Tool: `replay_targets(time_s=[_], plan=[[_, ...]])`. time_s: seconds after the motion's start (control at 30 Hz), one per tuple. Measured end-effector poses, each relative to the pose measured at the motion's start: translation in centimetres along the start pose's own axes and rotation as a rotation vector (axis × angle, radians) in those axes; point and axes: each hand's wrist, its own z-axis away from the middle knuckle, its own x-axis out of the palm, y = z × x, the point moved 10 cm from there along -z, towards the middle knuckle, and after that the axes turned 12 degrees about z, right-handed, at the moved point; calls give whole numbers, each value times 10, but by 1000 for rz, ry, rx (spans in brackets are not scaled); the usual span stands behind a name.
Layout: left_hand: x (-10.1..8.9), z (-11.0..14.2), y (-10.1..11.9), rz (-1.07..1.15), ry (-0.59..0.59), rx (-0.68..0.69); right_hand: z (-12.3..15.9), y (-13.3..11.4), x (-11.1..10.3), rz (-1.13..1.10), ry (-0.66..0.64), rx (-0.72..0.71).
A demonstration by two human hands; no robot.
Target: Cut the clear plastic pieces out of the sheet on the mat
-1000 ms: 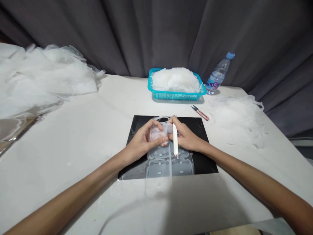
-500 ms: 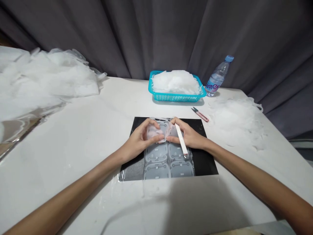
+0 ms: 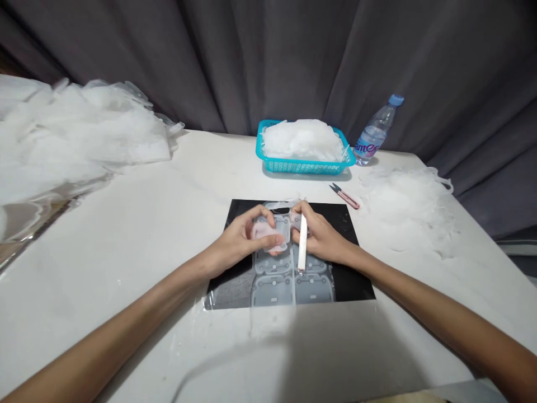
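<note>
My left hand (image 3: pixel 249 238) is closed on the upper left part of a translucent plastic sheet (image 3: pixel 272 289), marked with rounded square panels. The thumb lies across its face and the other fingers curl over its edge. My right hand (image 3: pixel 316 232) grips a slim white stick-like tool (image 3: pixel 302 246) that slants toward me. A thin point shows at its far end, beyond the index finger. That hand is at the sheet's upper right, and whether its fingertips also pinch the sheet is hidden. Beneath both lies a black board (image 3: pixel 350 268).
A turquoise basket (image 3: pixel 308 167) heaped with white translucent pieces stands at the back. Right of it are a water bottle (image 3: pixel 371 137) and pink-handled thread snips (image 3: pixel 344 196). Loose translucent pieces (image 3: pixel 406 210) lie on the right, and a large pile (image 3: pixel 84 131) at the left.
My right hand has shifted slightly, swinging the white tool more upright, its near end moving left. The held part of the sheet has tilted and a dark gap shows near its top.
</note>
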Motion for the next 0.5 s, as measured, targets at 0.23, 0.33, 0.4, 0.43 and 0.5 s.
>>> replay_targets(time_s=[0.23, 0.33, 0.4, 0.43, 0.5], plan=[[-14, -4, 10, -101, 35, 125, -1, 6, -6, -254, -19, 25], [-12, -4, 12, -93, 51, 159, -2, 12, -7, -380, 10, 81], [-12, -3, 11, -64, 69, 165, -3, 14, -3, -425, 4, 100], [-12, -3, 9, -43, 82, 157, -4, 15, -2, -432, -1, 102], [-16, -2, 4, 8, 134, 139, -4, 15, -1, -426, 10, 104]])
